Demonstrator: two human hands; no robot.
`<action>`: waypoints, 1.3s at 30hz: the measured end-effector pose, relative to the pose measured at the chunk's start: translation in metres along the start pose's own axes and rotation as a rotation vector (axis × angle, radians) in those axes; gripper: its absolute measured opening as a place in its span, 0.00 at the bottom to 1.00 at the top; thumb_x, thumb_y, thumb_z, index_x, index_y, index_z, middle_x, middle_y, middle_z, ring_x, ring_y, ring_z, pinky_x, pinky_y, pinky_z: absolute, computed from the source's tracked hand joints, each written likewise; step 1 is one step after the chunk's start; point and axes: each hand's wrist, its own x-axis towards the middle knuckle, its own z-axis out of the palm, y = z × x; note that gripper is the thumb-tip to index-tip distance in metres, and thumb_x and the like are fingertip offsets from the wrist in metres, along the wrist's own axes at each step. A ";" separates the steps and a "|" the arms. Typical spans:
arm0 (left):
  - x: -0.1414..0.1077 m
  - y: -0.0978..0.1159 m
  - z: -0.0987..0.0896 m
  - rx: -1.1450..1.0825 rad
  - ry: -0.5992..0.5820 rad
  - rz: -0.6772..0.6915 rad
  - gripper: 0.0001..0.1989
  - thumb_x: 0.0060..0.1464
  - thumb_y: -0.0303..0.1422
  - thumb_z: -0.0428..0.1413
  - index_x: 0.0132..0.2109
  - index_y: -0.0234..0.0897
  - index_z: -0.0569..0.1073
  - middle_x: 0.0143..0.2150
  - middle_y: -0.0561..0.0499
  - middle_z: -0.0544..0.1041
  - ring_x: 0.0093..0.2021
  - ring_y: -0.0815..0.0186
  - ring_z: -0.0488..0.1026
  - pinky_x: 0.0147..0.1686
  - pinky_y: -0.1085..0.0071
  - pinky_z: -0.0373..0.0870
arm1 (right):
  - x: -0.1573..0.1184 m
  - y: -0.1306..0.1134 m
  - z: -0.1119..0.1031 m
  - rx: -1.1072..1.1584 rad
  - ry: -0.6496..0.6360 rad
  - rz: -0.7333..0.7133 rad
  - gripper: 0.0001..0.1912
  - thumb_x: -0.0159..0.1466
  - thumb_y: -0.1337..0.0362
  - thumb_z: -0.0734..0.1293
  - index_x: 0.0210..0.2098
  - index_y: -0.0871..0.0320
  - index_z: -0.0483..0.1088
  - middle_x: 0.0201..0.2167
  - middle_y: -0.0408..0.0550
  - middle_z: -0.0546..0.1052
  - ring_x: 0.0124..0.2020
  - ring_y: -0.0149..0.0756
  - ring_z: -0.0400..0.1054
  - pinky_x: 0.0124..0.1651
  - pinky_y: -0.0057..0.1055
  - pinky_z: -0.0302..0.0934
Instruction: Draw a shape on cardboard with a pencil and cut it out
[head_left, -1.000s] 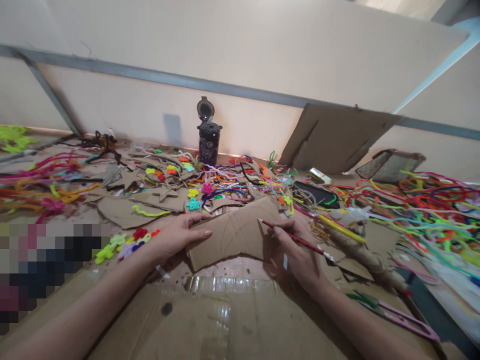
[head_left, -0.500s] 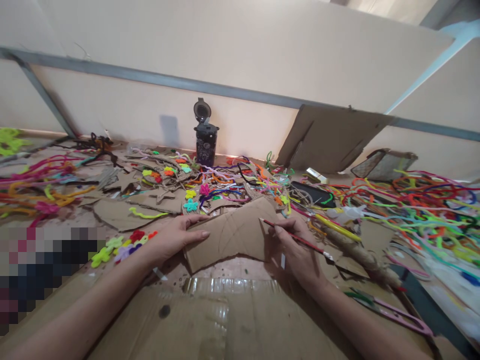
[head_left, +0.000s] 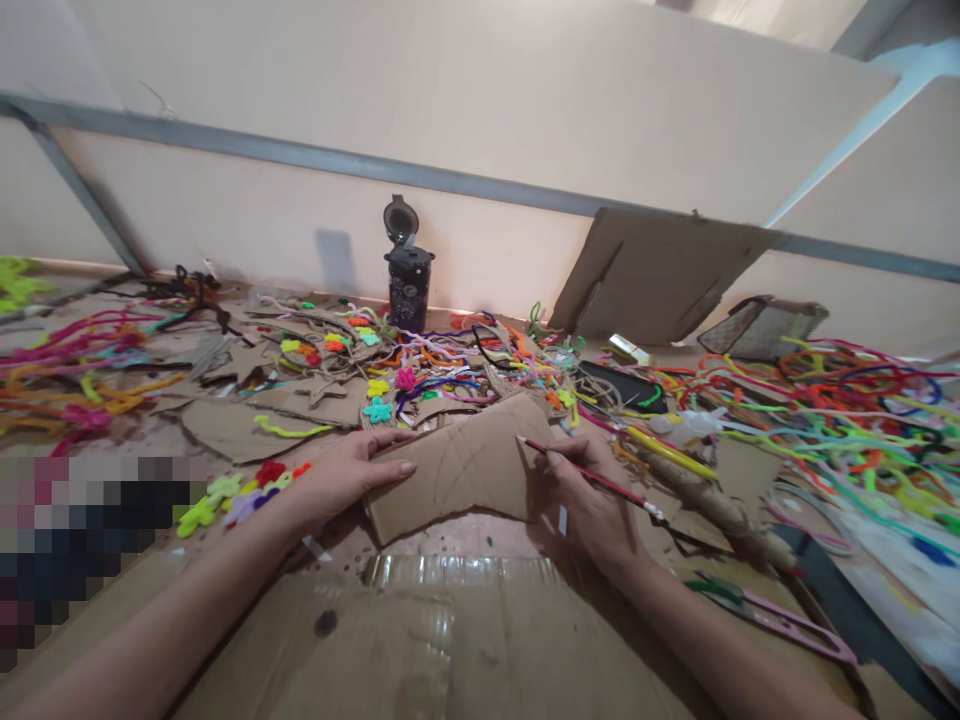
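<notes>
"Where was the line-marked cardboard piece [head_left: 480, 465]?"

"Mid-frame, its left end gripped in the left hand [head_left: 351, 475], thumb on top."

"And the right hand [head_left: 596, 520]?"

"Right of centre, closed around a red pencil [head_left: 611, 487], whose tip perhaps touched the cardboard."

the cardboard piece [head_left: 480, 465] is between left hand [head_left: 349, 480] and right hand [head_left: 596, 500], with a bottle [head_left: 409, 290] behind it.

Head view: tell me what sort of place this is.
Probably a craft workspace: a pencil is held over a cut cardboard piece bearing drawn lines, with colourful fuzzy stems and small flower shapes strewn around.
</notes>
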 end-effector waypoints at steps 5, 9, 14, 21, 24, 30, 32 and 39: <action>0.000 -0.002 0.000 0.012 -0.004 0.002 0.32 0.42 0.46 0.67 0.55 0.38 0.77 0.53 0.45 0.82 0.54 0.48 0.77 0.50 0.58 0.73 | 0.000 0.002 -0.002 0.001 0.026 0.012 0.07 0.66 0.60 0.66 0.32 0.53 0.72 0.30 0.44 0.75 0.34 0.39 0.69 0.38 0.36 0.60; 0.001 -0.003 0.000 -0.007 0.004 0.005 0.33 0.41 0.46 0.68 0.54 0.38 0.77 0.52 0.45 0.82 0.52 0.48 0.77 0.49 0.59 0.73 | 0.000 0.000 -0.004 -0.012 0.030 0.021 0.07 0.66 0.60 0.66 0.32 0.53 0.72 0.31 0.45 0.75 0.34 0.40 0.70 0.39 0.37 0.61; 0.000 -0.002 0.000 -0.011 0.010 -0.002 0.33 0.41 0.46 0.67 0.55 0.37 0.77 0.53 0.44 0.82 0.51 0.49 0.78 0.46 0.60 0.73 | 0.000 0.003 -0.005 -0.014 0.027 0.026 0.07 0.66 0.60 0.66 0.32 0.53 0.71 0.31 0.44 0.75 0.34 0.41 0.69 0.39 0.37 0.60; -0.002 0.000 0.002 -0.067 0.005 -0.025 0.33 0.40 0.46 0.69 0.53 0.38 0.78 0.49 0.45 0.83 0.46 0.52 0.80 0.40 0.64 0.75 | 0.002 0.012 -0.008 0.021 0.043 0.051 0.07 0.66 0.58 0.68 0.33 0.53 0.72 0.31 0.45 0.76 0.35 0.42 0.71 0.41 0.39 0.63; -0.002 0.001 0.002 -0.070 0.020 -0.018 0.31 0.40 0.46 0.69 0.52 0.40 0.79 0.48 0.46 0.83 0.45 0.52 0.80 0.41 0.64 0.76 | 0.003 0.013 -0.009 0.028 0.058 0.046 0.07 0.64 0.58 0.69 0.32 0.53 0.73 0.29 0.46 0.76 0.34 0.43 0.70 0.38 0.38 0.64; -0.003 0.002 0.001 -0.038 0.022 -0.020 0.32 0.40 0.47 0.69 0.53 0.40 0.78 0.47 0.47 0.83 0.45 0.52 0.80 0.41 0.65 0.76 | 0.005 0.005 -0.013 0.054 0.083 0.070 0.06 0.63 0.60 0.69 0.30 0.53 0.72 0.29 0.44 0.76 0.33 0.41 0.71 0.39 0.37 0.64; -0.003 0.002 0.001 -0.025 0.018 -0.029 0.33 0.41 0.48 0.68 0.54 0.40 0.77 0.45 0.48 0.84 0.43 0.53 0.80 0.38 0.66 0.75 | 0.007 0.001 -0.016 0.131 0.098 0.101 0.05 0.63 0.61 0.69 0.31 0.53 0.72 0.28 0.44 0.77 0.32 0.40 0.72 0.38 0.37 0.65; -0.001 0.000 0.001 -0.045 0.007 -0.028 0.33 0.41 0.48 0.69 0.53 0.38 0.76 0.45 0.47 0.83 0.40 0.56 0.80 0.37 0.67 0.74 | 0.020 -0.005 -0.030 0.282 0.195 0.109 0.00 0.62 0.63 0.70 0.34 0.52 0.73 0.29 0.42 0.77 0.33 0.38 0.73 0.39 0.36 0.65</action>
